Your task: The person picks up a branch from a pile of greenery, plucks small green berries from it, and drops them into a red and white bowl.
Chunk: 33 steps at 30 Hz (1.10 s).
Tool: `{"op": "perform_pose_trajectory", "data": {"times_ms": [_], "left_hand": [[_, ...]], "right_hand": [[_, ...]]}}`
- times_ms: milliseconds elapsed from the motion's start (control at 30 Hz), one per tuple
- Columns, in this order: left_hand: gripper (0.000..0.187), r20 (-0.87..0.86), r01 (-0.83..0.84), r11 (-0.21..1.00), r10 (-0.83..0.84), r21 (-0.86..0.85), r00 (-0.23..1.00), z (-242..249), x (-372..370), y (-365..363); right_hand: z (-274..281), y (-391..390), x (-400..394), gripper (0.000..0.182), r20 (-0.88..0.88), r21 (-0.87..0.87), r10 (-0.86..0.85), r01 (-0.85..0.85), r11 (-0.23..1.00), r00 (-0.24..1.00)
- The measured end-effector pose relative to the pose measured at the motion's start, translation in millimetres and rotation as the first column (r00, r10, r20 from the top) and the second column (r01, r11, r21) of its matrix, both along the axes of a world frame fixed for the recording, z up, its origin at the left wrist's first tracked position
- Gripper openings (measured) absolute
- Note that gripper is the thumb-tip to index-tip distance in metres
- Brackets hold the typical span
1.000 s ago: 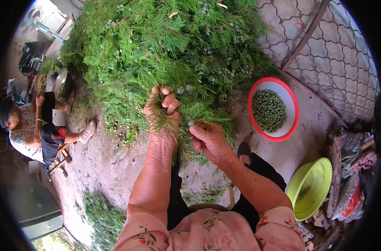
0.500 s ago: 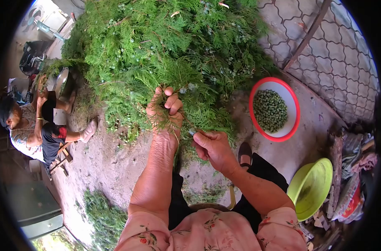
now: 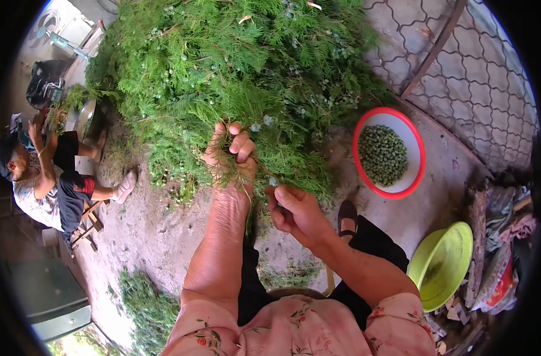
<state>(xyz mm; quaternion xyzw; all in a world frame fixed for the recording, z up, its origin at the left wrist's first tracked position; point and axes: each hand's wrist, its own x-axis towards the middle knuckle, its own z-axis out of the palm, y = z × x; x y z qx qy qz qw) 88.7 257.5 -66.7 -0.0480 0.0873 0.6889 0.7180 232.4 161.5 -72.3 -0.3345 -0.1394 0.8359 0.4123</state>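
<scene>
My left hand (image 3: 232,157) is closed around a leafy conifer sprig (image 3: 246,178), its feathery green foliage poking out between and below the fingers. Two pale blue-green cones (image 3: 262,123) show just beyond that hand. My right hand (image 3: 297,215) is curled, with thumb and forefinger at another small pale cone (image 3: 273,181) on the sprig's right side. The rest of its palm is hidden. Both hands are over the near edge of a big heap of cut conifer branches (image 3: 235,71) dotted with similar cones.
A red-rimmed white basin (image 3: 422,148) holding many green cones stands to the right. Below it a yellow-green tub (image 3: 442,267) tilts beside sacks and wood scraps. Wire mesh (image 3: 478,77) lies upper right. Another person (image 3: 39,184) sits at left by a metal bowl (image 3: 87,118).
My right hand has shifted slightly left, its fingertips now just below the cone. My left hand stays closed on the sprig. The seated person's arm has risen.
</scene>
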Motion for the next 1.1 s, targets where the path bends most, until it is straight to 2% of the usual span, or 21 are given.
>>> {"op": "perform_pose_trajectory", "data": {"times_ms": [67,133,200,233,300,367,400,467,533,600,633,667,733,767,800,833,867,900,1000,1033,1100], "left_hand": [[0.02,-0.004,0.026,1.0,-0.026,-0.004,1.0,4,5,-5],[0.021,0.01,0.175,0.978,-0.177,0.117,0.984,12,8,-9],[0.021,-0.005,0.116,0.991,-0.116,0.072,0.993,10,11,-7],[0.021,-0.023,0.051,0.998,-0.051,0.026,0.998,9,11,-5],[0.02,-0.014,0.051,0.999,-0.05,0.011,0.999,8,8,-4],[0.018,0.071,0.104,0.994,-0.107,0.044,0.992,-1,-3,0],[0.018,0.071,0.103,0.993,-0.107,0.049,0.992,0,-4,1],[0.018,0.053,0.111,0.991,-0.115,0.08,0.992,2,-2,0],[0.017,0.01,0.102,0.994,-0.103,0.047,0.995,4,1,-1],[0.019,-0.036,0.141,0.988,-0.139,0.068,0.99,4,4,-1],[0.019,-0.047,0.161,0.986,-0.159,0.044,0.986,5,5,-1],[0.019,-0.045,0.168,0.985,-0.166,0.046,0.985,7,8,-2],[0.019,-0.099,0.197,0.98,-0.195,0.007,0.976,10,12,-5],[0.019,-0.097,0.203,0.979,-0.201,0.009,0.975,9,14,-6],[0.019,-0.114,0.231,0.973,-0.231,-0.011,0.966,8,17,-8],[0.019,-0.13,0.259,0.965,-0.26,-0.03,0.957,7,20,-10],[0.019,-0.147,0.285,0.957,-0.289,-0.05,0.946,6,23,-12],[0.021,-0.112,0.339,0.936,-0.348,-0.093,0.931,12,26,-15],[0.023,-0.187,0.336,0.937,-0.348,-0.091,0.919,13,37,-19],[0.023,-0.112,0.399,0.912,-0.408,-0.095,0.906,8,35,-19],[0.023,-0.151,0.382,0.918,-0.395,-0.109,0.906,12,38,-20]], "right_hand": [[5,5,-2,0.028,-0.067,-0.035,-0.07,0.068,0.997,0.995],[7,9,-3,0.029,-0.043,-0.03,-0.087,0.086,0.996,0.995],[6,9,-1,0.03,-0.02,-0.022,-0.108,0.107,0.994,0.994],[5,9,0,0.03,-0.032,-0.025,-0.048,0.047,0.999,0.998],[5,4,4,0.029,-0.045,-0.022,0.012,-0.013,1.0,0.999],[9,-3,10,0.028,-0.046,0.062,0.309,-0.306,0.95,0.95],[13,-2,14,0.028,-0.044,0.067,0.31,-0.306,0.95,0.95],[26,-2,22,0.027,0.031,0.25,0.449,-0.442,0.861,0.893],[35,4,28,0.029,0.115,0.301,0.393,-0.409,0.861,0.912],[27,11,36,0.03,-0.116,0.417,0.249,-0.18,0.891,0.962],[30,16,39,0.032,-0.142,0.473,0.179,-0.092,0.876,0.973],[34,20,42,0.032,-0.14,0.474,0.172,-0.087,0.876,0.975],[42,29,46,0.031,0.084,0.331,-0.107,0.074,0.941,0.991],[50,33,43,0.021,0.184,0.286,-0.213,0.155,0.946,0.959],[46,36,40,0.021,0.186,0.286,-0.221,0.162,0.944,0.957],[37,39,38,0.016,0.408,0.471,-0.349,0.133,0.872,0.844],[30,42,36,0.016,0.566,0.624,-0.492,0.046,0.78,0.662],[26,44,33,0.022,0.604,0.686,-0.559,-0.013,0.727,0.568],[24,44,28,0.019,0.653,0.704,-0.588,-0.095,0.704,0.477],[21,44,25,0.018,0.599,0.755,-0.661,-0.043,0.654,0.452],[17,46,27,0.017,0.584,0.769,-0.675,-0.042,0.638,0.451]]}}
